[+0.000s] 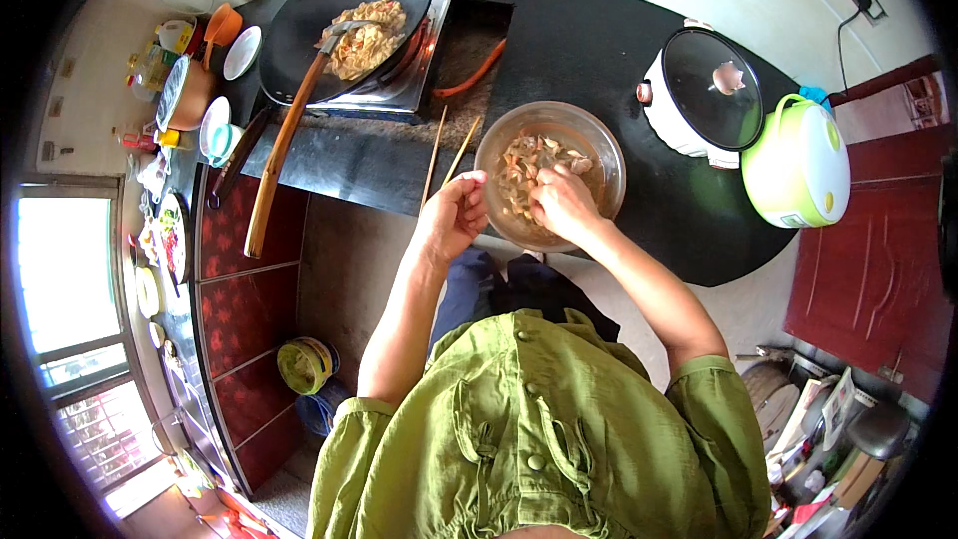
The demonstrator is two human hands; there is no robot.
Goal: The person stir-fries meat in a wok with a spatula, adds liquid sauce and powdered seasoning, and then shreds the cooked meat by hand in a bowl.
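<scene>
A stainless steel bowl [615,198] stands near the counter's front edge, holding pale brown pieces of food [533,159] in what looks like cloudy liquid. My right hand [563,201] reaches into it from the right, fingertips down among the pieces. Whether they grip one is hidden. At the bowl's left rim, my left hand [454,215] is raised with curled fingers, thumb and forefinger close together. Anything small between them is too hard to make out. Two wooden chopsticks [435,157] lie just beyond my left hand, jutting over the counter edge.
Left of the bowl, a wok [299,22] of cooked food sits on a gas stove [374,106]; its spatula's wooden handle [281,165] overhangs the edge. An electric pot [677,101] and a green-white rice cooker [797,157] stand right. Buckets [307,365] are on the floor.
</scene>
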